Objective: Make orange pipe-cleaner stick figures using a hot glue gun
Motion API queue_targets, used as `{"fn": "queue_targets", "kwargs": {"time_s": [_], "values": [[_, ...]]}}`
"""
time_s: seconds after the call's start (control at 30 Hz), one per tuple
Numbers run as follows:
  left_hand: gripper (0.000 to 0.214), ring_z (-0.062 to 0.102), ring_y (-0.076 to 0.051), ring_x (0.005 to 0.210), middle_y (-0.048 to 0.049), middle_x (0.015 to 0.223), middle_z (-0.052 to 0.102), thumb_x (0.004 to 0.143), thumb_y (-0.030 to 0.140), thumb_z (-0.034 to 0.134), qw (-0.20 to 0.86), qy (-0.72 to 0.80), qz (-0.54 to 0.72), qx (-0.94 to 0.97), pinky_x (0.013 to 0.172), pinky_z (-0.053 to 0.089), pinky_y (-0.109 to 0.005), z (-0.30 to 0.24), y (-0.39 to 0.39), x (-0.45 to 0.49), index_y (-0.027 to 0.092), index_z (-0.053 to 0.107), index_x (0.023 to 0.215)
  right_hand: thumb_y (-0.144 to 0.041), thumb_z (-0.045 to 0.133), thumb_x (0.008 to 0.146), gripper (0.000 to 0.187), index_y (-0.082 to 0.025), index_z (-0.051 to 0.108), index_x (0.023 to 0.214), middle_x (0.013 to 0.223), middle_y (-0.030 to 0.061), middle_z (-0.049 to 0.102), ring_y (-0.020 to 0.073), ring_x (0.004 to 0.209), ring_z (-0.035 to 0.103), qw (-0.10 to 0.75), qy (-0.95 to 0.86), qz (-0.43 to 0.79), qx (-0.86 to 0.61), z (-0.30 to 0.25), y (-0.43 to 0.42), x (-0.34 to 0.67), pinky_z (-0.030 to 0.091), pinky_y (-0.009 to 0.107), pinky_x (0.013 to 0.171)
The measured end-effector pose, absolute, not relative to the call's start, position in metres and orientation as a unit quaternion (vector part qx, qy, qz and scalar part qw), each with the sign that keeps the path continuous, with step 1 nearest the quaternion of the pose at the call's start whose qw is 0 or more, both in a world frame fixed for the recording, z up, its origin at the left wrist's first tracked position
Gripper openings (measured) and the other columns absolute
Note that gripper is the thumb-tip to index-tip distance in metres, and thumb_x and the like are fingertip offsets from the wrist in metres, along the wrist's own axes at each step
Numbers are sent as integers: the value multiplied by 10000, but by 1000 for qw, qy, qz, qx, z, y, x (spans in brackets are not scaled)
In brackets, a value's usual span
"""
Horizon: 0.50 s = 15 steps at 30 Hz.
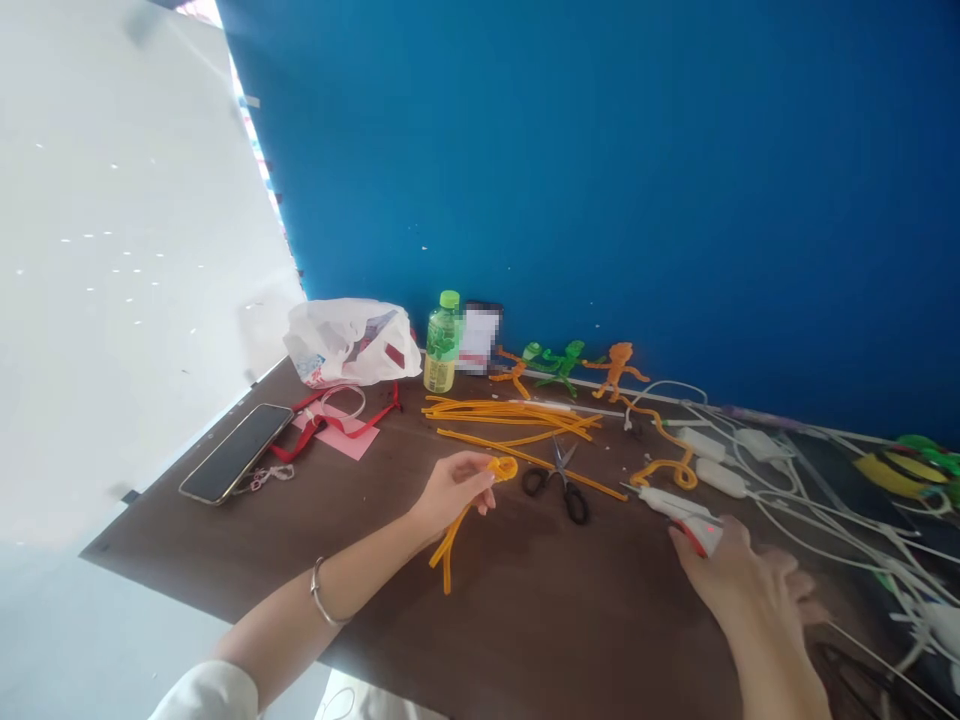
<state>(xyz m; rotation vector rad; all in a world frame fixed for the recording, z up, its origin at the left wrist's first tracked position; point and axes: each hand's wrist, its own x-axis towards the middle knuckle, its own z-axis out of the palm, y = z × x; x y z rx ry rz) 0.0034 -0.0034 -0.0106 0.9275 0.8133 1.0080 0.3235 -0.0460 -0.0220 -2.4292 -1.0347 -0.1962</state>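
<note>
My left hand (454, 490) pinches a bent orange pipe cleaner (457, 530), which has a small curled loop at its top and two strands hanging down. My right hand (742, 580) grips the rear of a white glue gun (679, 512) with a red part, and its nozzle points left. Between my hands lie black-handled scissors (559, 482) on the dark wooden table (525, 640). Loose orange pipe cleaners (510, 415) lie beyond them, and a curled orange piece (671, 468) lies just past the glue gun.
Along the blue wall (600, 180) stand pipe-cleaner figures (562, 368), a green-capped bottle (442, 342) and a white plastic bag (349, 342). A phone (236, 453) and red ribbon (337, 420) lie at left. White cables (810, 500) tangle at right.
</note>
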Motion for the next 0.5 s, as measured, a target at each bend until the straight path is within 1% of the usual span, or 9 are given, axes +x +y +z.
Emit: {"fn": "queue_targets", "kwargs": {"time_s": [0.03,0.07,0.1,0.17,0.2,0.23,0.3,0.4,0.5], "values": [[404,497,-80,440,15,519,558,624,403,706,724,356,439,396,446,378,-213,-11,-3,3,118,586,885,-508,592,632,426,-199,639,922,1012,217,565,474,1014,452,266,-413,-101,-865,-13,-47,306,334,636,736],[391,493,-76,448,9,527,562,614,384,719,747,348,424,376,444,362,-205,-12,-3,3,121,595,876,-474,555,691,386,-198,635,948,1024,192,570,426,1014,478,303,-478,-87,-820,-3,-48,287,354,612,767],[374,489,-72,459,0,548,572,605,362,731,767,340,408,358,440,345,-198,-13,-3,3,125,607,865,-449,527,729,348,-190,636,934,984,159,591,361,959,531,358,-534,-40,-765,6,-48,267,398,560,777],[336,480,-63,479,-19,610,591,589,327,748,796,330,383,332,425,308,-185,-15,-2,2,132,632,837,-453,520,765,311,-205,645,905,937,93,620,240,819,594,439,-606,142,-648,19,-44,229,475,430,746],[321,475,-59,485,-25,634,594,585,315,753,805,326,375,323,417,292,-181,-16,-2,2,134,642,826,-460,528,769,317,-212,647,926,903,74,630,204,751,600,440,-617,249,-604,22,-40,214,496,384,703],[311,472,-56,489,-28,650,593,585,307,754,812,323,368,319,411,282,-178,-15,-3,2,136,651,823,-462,544,764,323,-210,650,936,863,60,635,180,697,594,435,-614,332,-569,22,-36,201,504,354,669],[301,469,-53,493,-27,655,584,594,297,753,821,311,356,321,411,282,-172,-15,-3,1,137,662,832,-451,592,737,308,-198,662,897,807,40,636,150,635,570,452,-587,417,-527,17,-29,184,503,318,625],[294,479,-55,507,-19,621,567,617,293,743,829,289,342,335,433,310,-164,-14,-4,0,132,664,850,-391,657,702,259,-193,672,870,744,13,612,117,571,531,491,-553,476,-477,1,-23,176,480,282,564],[297,500,-55,517,-23,626,584,630,313,735,833,283,327,346,450,333,-159,-18,-4,-1,129,657,850,-331,701,669,214,-196,681,834,783,14,606,107,569,529,509,-526,518,-442,-9,-25,174,460,260,527]]}}
